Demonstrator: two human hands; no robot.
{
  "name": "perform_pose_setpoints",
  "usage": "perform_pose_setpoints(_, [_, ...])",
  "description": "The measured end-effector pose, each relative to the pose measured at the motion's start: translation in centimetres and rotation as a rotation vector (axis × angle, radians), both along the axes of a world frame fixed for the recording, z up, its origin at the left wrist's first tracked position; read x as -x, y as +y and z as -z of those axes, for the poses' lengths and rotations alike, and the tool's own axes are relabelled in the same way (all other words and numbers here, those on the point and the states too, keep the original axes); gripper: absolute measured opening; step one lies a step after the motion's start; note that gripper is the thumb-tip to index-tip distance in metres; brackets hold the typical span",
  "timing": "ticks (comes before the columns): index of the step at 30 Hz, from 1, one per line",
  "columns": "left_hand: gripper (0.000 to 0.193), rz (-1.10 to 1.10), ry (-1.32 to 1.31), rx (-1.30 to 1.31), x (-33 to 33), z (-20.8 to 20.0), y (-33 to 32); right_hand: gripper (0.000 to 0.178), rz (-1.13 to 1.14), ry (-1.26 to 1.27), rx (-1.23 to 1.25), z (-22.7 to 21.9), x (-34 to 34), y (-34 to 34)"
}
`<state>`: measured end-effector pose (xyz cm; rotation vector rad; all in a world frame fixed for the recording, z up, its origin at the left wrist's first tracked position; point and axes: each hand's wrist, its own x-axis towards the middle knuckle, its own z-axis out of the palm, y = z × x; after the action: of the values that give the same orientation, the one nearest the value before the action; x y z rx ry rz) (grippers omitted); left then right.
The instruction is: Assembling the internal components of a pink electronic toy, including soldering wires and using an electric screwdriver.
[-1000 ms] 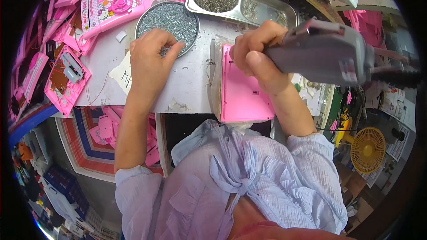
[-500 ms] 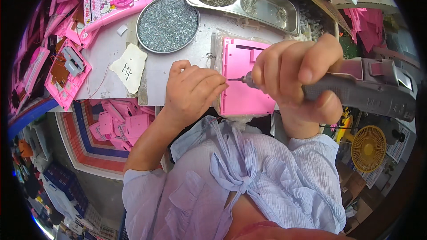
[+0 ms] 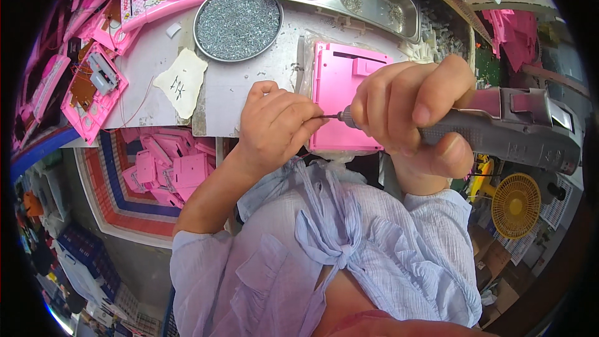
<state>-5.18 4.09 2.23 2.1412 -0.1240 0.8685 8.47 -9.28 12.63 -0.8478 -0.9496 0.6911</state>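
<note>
My right hand [image 3: 415, 109] is wrapped round a grey electric screwdriver [image 3: 499, 128], held sideways with its thin bit pointing left. At the bit's tip, my left hand [image 3: 277, 118] has thumb and forefinger pinched together. Whatever sits between those fingertips is too small and covered to make out. Beneath both hands lies a flat pink plastic panel [image 3: 340, 87] with a slot and a raised block near its far edge. Clear plastic wrapping [image 3: 307, 68] shows under the panel's left side. My right hand hides part of the panel's right side.
A round dish of small screws [image 3: 237, 25] stands beyond my left hand, near a metal tray of springs [image 3: 374, 6]. Pink housings [image 3: 93, 93] with wiring crowd the left. Below the table edge, a striped container [image 3: 118, 212] holds pink parts. A yellow fan [image 3: 516, 206] is at right.
The view has shifted slightly. Both hands and the screwdriver tip have moved a little toward the panel's near edge. My left pinch and right-hand grip stay the same.
</note>
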Motion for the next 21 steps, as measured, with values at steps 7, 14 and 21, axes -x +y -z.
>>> perform_pose_setpoints(7, [0.016, 0.107, 0.207, 0.174, 1.3, -0.8, -0.5, 0.035, 0.054, 0.023, 0.094, 0.0, 1.4, -0.6])
perform_pose_setpoints(14, [0.005, -0.219, 0.364, 0.222, 3.3, -0.2, 2.1, 0.031, 0.076, -0.006, 0.159, 2.8, 1.9, -0.9])
perform_pose_setpoints(21, [0.025, -0.083, 0.297, 0.117, 3.6, 0.5, 1.3, 0.028, -0.004, -0.303, 0.363, 2.9, 1.9, -0.6])
